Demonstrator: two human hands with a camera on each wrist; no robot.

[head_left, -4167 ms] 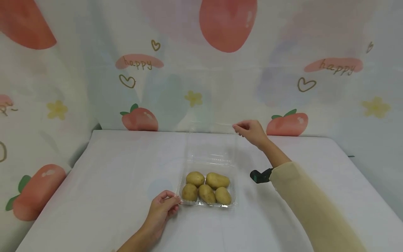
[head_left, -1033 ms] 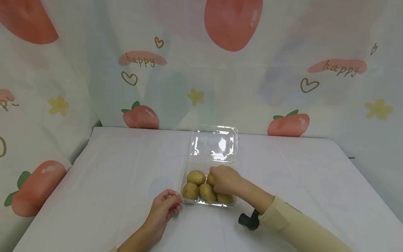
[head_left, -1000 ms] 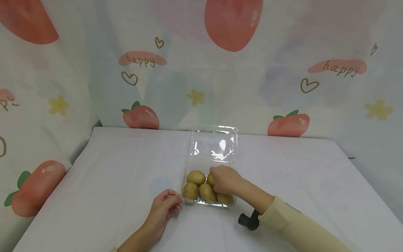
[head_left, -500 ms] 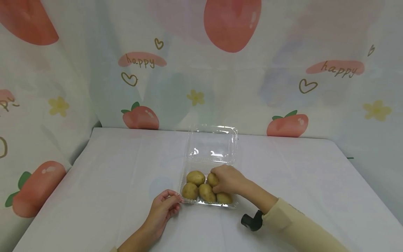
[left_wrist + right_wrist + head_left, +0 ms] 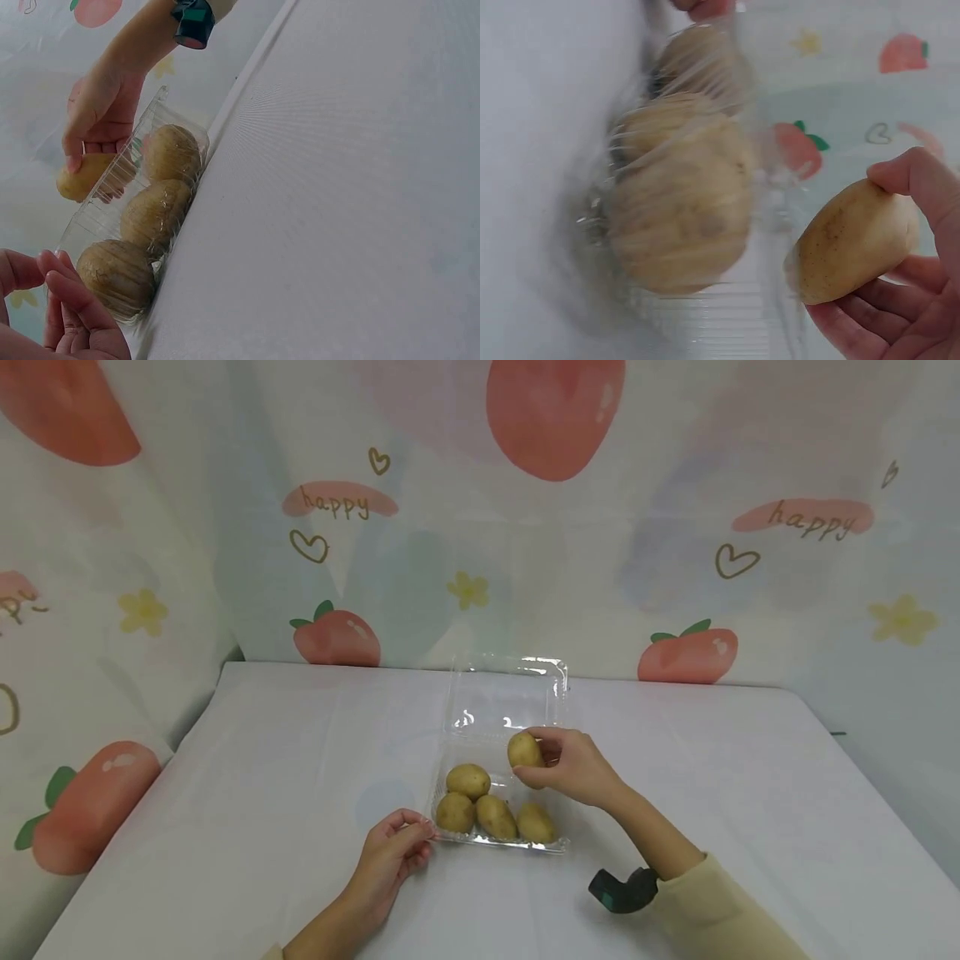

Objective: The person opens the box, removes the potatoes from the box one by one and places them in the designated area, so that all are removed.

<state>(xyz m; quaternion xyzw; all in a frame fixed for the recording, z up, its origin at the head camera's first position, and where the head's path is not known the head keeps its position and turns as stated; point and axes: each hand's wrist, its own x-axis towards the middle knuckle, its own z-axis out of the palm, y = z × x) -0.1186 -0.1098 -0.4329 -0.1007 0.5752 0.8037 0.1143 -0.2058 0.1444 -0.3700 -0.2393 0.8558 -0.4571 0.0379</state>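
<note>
Potato [image 5: 524, 750]: raised over the clear container [image 5: 517, 842], toward its back right; long axis slants lower left to upper right in the right wrist view.
Right hand [image 5: 576, 767]: thumb and fingers curled around that potato.
Left hand [image 5: 390, 853]: fingertips pinching the container's near-left corner.
Other potatoes [image 5: 496, 817]: 4, lying inside the container.

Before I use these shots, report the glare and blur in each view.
Head: white glints along the open clear plastic lid, yellow-brown oval potatoes fairly sharp; left wrist: ribs of the clear plastic container streak the potatoes seen through it; right wrist: the container and its potatoes blurred, the held potato noticeably sharper.
</note>
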